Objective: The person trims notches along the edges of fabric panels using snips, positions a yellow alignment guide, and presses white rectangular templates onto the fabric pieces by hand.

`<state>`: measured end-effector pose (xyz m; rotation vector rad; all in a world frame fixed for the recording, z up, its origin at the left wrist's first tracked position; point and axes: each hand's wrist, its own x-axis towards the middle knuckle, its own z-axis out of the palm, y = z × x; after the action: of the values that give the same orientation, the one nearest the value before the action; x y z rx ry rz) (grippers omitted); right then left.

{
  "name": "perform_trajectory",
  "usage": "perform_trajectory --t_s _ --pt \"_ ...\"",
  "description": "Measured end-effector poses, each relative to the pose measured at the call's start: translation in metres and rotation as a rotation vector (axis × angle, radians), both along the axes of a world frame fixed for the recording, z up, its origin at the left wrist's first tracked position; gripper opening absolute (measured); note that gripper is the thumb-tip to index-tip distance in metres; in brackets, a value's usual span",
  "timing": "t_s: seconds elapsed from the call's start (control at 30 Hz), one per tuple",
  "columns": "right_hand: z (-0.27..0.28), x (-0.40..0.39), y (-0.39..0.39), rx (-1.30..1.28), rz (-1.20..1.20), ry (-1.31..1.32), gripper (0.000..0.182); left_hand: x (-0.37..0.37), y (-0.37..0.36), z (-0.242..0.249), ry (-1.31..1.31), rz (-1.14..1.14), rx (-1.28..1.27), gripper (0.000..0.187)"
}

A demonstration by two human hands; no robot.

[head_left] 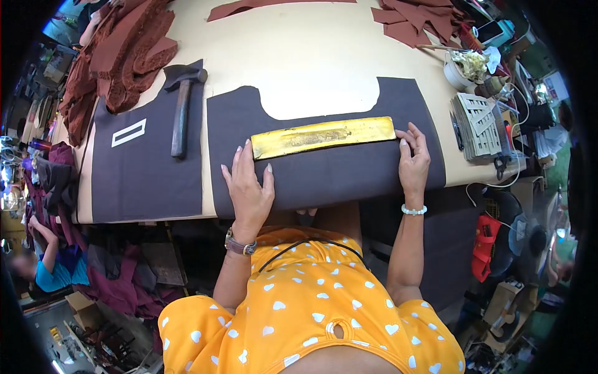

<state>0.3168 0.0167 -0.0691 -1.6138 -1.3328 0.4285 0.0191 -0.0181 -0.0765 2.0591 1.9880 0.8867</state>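
A long, flat yellow bar [321,136] with a worn brown patch along its middle lies across a dark fabric piece [336,174] on the table. My left hand [249,190] rests on the fabric with fingers stretched out, its fingertips right at the bar's left end. At the opposite end, my right hand [415,163] has its fingers apart and slightly bent, with thumb and index fingertips beside the bar's tip. The cloth under the bar has a wide curved cutout on its far side.
A hammer [181,112] lies on a second dark fabric piece [149,181] with a small white rectangular frame [129,133]. Rust-brown cloth [134,56] is heaped at the left. A white bowl [458,73] and a stack of pale slatted pieces [478,128] stand right. Another person [56,262] is at lower left.
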Motion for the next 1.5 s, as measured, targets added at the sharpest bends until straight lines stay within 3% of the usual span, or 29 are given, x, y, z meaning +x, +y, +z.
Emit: perform_trajectory --t_s 0.63,0.97,1.17,1.5 --pt "-0.002 0.000 -0.008 -0.051 0.028 0.091 0.037 -0.011 0.004 -0.001 -0.042 -0.060 0.013 0.052" --pt "-0.002 -0.002 -0.007 -0.065 0.012 -0.077 0.039 -0.008 0.007 -0.004 0.074 -0.070 0.005 0.057" --pt "-0.001 -0.004 -0.007 -0.062 -0.024 -0.108 0.037 -0.008 0.005 -0.001 -0.059 -0.027 0.037 0.055" --pt "-0.008 0.000 -0.005 -0.021 -0.018 -0.051 0.037 -0.009 0.004 -0.001 -0.056 -0.022 0.055 0.048"
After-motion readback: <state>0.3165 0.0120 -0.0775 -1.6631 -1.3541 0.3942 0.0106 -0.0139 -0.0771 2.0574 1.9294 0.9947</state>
